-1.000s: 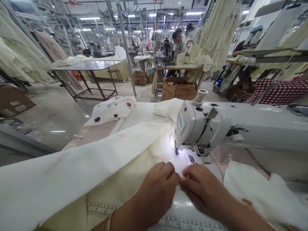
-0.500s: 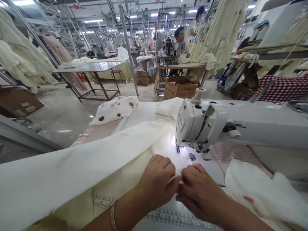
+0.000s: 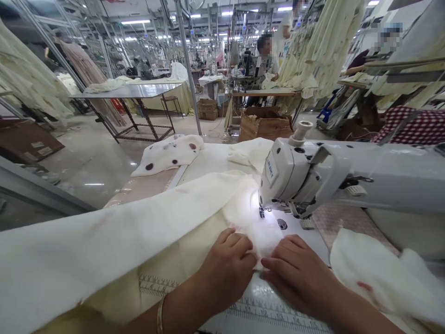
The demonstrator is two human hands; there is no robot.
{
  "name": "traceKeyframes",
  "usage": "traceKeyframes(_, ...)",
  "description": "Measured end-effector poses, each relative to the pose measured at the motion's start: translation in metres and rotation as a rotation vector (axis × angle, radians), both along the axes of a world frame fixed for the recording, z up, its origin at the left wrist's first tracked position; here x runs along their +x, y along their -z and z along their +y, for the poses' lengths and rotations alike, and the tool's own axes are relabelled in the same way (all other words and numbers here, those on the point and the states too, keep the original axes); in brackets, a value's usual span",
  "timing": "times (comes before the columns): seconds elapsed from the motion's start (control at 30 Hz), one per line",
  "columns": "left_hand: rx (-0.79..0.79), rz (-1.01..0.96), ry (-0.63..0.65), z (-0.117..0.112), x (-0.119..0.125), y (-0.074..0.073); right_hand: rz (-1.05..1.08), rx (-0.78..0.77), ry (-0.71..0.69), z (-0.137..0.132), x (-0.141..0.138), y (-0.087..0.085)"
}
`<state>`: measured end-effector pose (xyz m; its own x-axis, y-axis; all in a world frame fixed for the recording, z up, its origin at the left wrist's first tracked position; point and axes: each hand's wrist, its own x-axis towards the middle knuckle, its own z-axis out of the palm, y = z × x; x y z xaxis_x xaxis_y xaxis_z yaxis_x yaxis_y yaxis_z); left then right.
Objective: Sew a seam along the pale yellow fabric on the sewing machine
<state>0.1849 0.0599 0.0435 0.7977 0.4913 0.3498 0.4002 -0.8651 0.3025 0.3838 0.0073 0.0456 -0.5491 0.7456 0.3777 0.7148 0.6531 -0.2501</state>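
A long cream fabric piece (image 3: 139, 218) stretches from the left edge to the sewing machine (image 3: 278, 174), its end lying lit beside the presser foot (image 3: 262, 212). My left hand (image 3: 229, 264) has its fingers curled on the near edge of that fabric. Just right of it, my right hand (image 3: 295, 269) pinches the same edge between thumb and fingers. A small gap separates the two hands, both nearer to me than the presser foot. The fingertips are partly hidden in the cloth. Under my wrists shows a printed ruler scale (image 3: 264, 311).
Spotted white cloth (image 3: 170, 155) lies at the table's far left. Another white piece with a red mark (image 3: 378, 269) is at right. Beyond stand a metal table (image 3: 128, 90), cardboard boxes (image 3: 264, 125) and hanging garments (image 3: 327, 51). Several people work in the background.
My hands have moved slightly apart, and the fabric edge between them lies flatter. The machine appears a little farther right as the view shifted.
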Motion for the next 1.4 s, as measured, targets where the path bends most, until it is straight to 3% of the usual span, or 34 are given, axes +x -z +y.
traceKeyframes(0.37, -0.032, -0.049, -0.006, -0.001, -0.001, 0.001, -0.058, 0.144, -0.027, 0.002, -0.007, 0.004)
traceKeyframes(0.5, -0.178, -0.023, -0.086, -0.003, 0.002, -0.004, -0.132, 0.046, -0.004, 0.0, -0.008, 0.004)
traceKeyframes(0.6, -0.165, 0.079, -0.112, -0.002, 0.008, -0.005, -0.13, -0.024, 0.014, -0.001, -0.005, 0.007)
traceKeyframes(0.8, -0.151, 0.101, -0.103, 0.024, 0.021, -0.004, -0.142, -0.031, 0.077, 0.015, 0.01, 0.007)
traceKeyframes(0.97, -0.151, 0.045, -0.075, 0.052, 0.029, 0.0, -0.055, -0.142, 0.162, 0.027, 0.025, 0.014)
traceKeyframes(1.07, -0.143, 0.037, -0.069, 0.055, 0.03, 0.001, 0.044, -0.235, 0.26, 0.024, 0.03, 0.02)
traceKeyframes(1.13, -0.134, 0.034, -0.069, 0.055, 0.03, 0.002, 0.066, -0.234, 0.25, 0.021, 0.029, 0.022)
traceKeyframes(1.27, -0.121, 0.041, -0.082, 0.056, 0.031, 0.002, -0.021, -0.167, 0.155, 0.023, 0.024, 0.018)
traceKeyframes(1.4, -0.117, 0.05, -0.088, 0.064, 0.036, 0.003, -0.162, -0.175, 0.206, 0.031, 0.021, 0.014)
